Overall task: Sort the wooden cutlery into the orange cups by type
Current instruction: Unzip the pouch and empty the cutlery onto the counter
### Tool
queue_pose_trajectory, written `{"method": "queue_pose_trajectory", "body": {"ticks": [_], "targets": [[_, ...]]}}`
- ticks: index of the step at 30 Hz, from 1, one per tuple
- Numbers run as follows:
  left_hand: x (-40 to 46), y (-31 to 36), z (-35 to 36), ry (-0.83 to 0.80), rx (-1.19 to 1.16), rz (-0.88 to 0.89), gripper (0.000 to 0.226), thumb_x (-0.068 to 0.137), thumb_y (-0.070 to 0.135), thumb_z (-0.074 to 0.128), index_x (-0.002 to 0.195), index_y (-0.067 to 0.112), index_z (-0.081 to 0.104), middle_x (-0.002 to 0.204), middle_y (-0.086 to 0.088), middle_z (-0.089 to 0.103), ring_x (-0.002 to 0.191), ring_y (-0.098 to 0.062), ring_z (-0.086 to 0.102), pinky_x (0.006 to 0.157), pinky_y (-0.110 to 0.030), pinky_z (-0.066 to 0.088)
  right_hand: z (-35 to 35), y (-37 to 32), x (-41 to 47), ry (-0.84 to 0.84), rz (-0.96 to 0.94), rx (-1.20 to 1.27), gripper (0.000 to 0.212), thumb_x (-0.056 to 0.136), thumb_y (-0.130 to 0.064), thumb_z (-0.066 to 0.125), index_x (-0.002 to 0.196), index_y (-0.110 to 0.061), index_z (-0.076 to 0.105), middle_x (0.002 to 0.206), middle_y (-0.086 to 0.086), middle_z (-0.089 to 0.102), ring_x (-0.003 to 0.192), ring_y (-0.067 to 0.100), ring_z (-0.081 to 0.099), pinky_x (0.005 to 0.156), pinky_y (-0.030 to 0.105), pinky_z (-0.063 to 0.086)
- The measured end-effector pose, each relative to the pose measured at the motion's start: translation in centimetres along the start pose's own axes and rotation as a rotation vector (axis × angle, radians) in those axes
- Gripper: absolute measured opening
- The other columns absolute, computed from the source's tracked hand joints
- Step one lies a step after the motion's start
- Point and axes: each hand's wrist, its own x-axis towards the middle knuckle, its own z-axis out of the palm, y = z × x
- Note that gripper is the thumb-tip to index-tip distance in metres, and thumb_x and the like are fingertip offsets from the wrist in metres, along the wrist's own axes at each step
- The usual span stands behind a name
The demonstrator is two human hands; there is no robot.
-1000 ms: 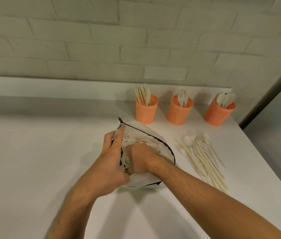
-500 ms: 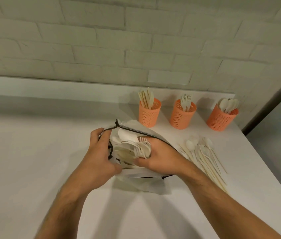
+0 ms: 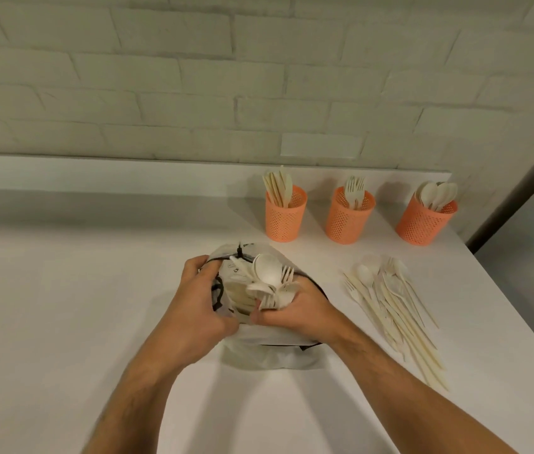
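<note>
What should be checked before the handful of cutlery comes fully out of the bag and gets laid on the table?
1. Right hand has a firm grip on the handful of cutlery: ok, fingers curled round the mixed spoons and forks.
2. Left hand steadies the bag: ok, it grips the bag's rim.
3. Handful fully clear of the bag: not ok, its lower ends are hidden by the hand and the bag's mouth.
4. Room beside the loose pile on the table: ok, bare surface shows between the bag and the pile.
5. Cups hold one type each: ok, knife cup, fork cup, spoon cup.
6. Bag emptied: cannot tell.
</note>
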Motion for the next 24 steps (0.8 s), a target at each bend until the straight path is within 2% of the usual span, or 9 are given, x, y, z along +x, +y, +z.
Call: {"method": "queue_pose_trajectory", "body": {"ticks": [3, 5, 8, 11, 13, 15, 18, 21, 24], "targets": [[0.0, 0.0, 0.7, -0.014, 0.025, -0.009, 0.067, 0.069, -0.016, 0.065, 0.120, 0.025, 0.051, 0.125, 0.012, 0.033, 0.089, 0.018, 0.052, 0.071, -0.007, 0.048, 0.5, 0.5, -0.4, -0.033, 0.169, 0.000, 0.033, 0.075, -0.016, 0.087, 0.099, -0.035, 0.075, 0.096, -0.023, 0.075, 0.095, -0.010, 0.067, 0.087, 0.010, 0.046], [0.1, 0.0, 0.8, 0.002, 0.015, -0.003, 0.068, 0.069, -0.016, 0.066, 0.116, 0.029, 0.049, 0.124, 0.012, 0.034, 0.092, 0.014, 0.054, 0.071, -0.007, 0.048, 0.6, 0.2, -0.5, -0.063, 0.171, -0.048, 0.030, 0.079, -0.021, 0.085, 0.095, -0.042, 0.071, 0.091, -0.032, 0.072, 0.092, -0.017, 0.063, 0.083, 0.003, 0.043], [0.1, 0.2, 0.4, 0.030, -0.037, -0.012, 0.070, 0.070, -0.015, 0.069, 0.104, 0.041, 0.045, 0.121, 0.016, 0.035, 0.094, 0.011, 0.055, 0.070, -0.008, 0.048, 1.0, -1.1, -1.0, -0.060, -0.031, -0.039, 0.036, 0.082, -0.018, 0.082, 0.110, -0.033, 0.068, 0.109, -0.018, 0.073, 0.108, -0.002, 0.065, 0.096, 0.015, 0.047], [0.3, 0.1, 0.2, 0.041, -0.030, -0.029, 0.071, 0.071, -0.015, 0.067, 0.121, 0.031, 0.047, 0.123, 0.013, 0.036, 0.094, 0.011, 0.055, 0.067, -0.008, 0.049, 0.8, -3.6, -1.9, -0.008, -0.248, 0.047, 0.047, 0.081, -0.004, 0.081, 0.119, -0.027, 0.065, 0.111, -0.015, 0.072, 0.111, 0.006, 0.066, 0.098, 0.022, 0.049], [0.5, 0.2, 0.3, 0.045, 0.000, -0.040, 0.074, 0.071, -0.015, 0.063, 0.128, 0.029, 0.046, 0.124, 0.011, 0.036, 0.094, 0.007, 0.055, 0.064, -0.012, 0.050, 0.5, -5.2, -2.1, 0.035, -0.319, 0.105, 0.043, 0.079, 0.005, 0.079, 0.108, -0.025, 0.068, 0.098, -0.013, 0.074, 0.099, 0.005, 0.070, 0.088, 0.021, 0.053], [0.6, 0.4, 0.3, 0.054, 0.004, -0.034, 0.070, 0.073, -0.016, 0.061, 0.124, 0.029, 0.047, 0.122, 0.008, 0.037, 0.084, 0.014, 0.053, 0.061, -0.009, 0.049, -0.1, -6.8, -2.3, 0.095, -0.350, 0.213, 0.036, 0.078, 0.012, 0.076, 0.087, -0.022, 0.068, 0.075, -0.013, 0.072, 0.074, 0.001, 0.069, 0.071, 0.017, 0.053], [0.7, 0.5, 0.4, 0.065, 0.036, -0.040, 0.072, 0.074, -0.015, 0.064, 0.125, 0.031, 0.044, 0.124, 0.007, 0.035, 0.080, 0.020, 0.051, 0.060, -0.002, 0.044, -2.3, -8.1, -2.2, 0.255, -0.392, 0.443, 0.030, 0.079, 0.006, 0.074, 0.070, -0.020, 0.064, 0.057, -0.005, 0.056, 0.047, 0.011, 0.051, 0.050, 0.024, 0.043], [0.7, 0.1, 0.2, 0.073, 0.097, -0.080, 0.070, 0.074, -0.011, 0.067, 0.133, 0.023, 0.047, 0.127, 0.007, 0.033, 0.091, 0.004, 0.051, 0.062, -0.006, 0.043, -6.3, -7.5, -2.3, 0.432, -0.290, 0.463, 0.019, 0.079, 0.001, 0.077, 0.083, -0.015, 0.068, 0.063, -0.003, 0.058, 0.048, 0.015, 0.045, 0.044, 0.026, 0.040], [0.4, 0.1, 0.0, 0.076, 0.141, -0.094, 0.062, 0.075, -0.009, 0.067, 0.126, 0.023, 0.050, 0.126, 0.005, 0.033, 0.090, -0.003, 0.049, 0.063, -0.010, 0.040, -9.5, -4.1, -2.9, 0.589, -0.008, 0.298, 0.024, 0.081, -0.001, 0.077, 0.100, -0.006, 0.064, 0.067, -0.004, 0.061, 0.050, 0.014, 0.051, 0.044, 0.027, 0.043]]}}
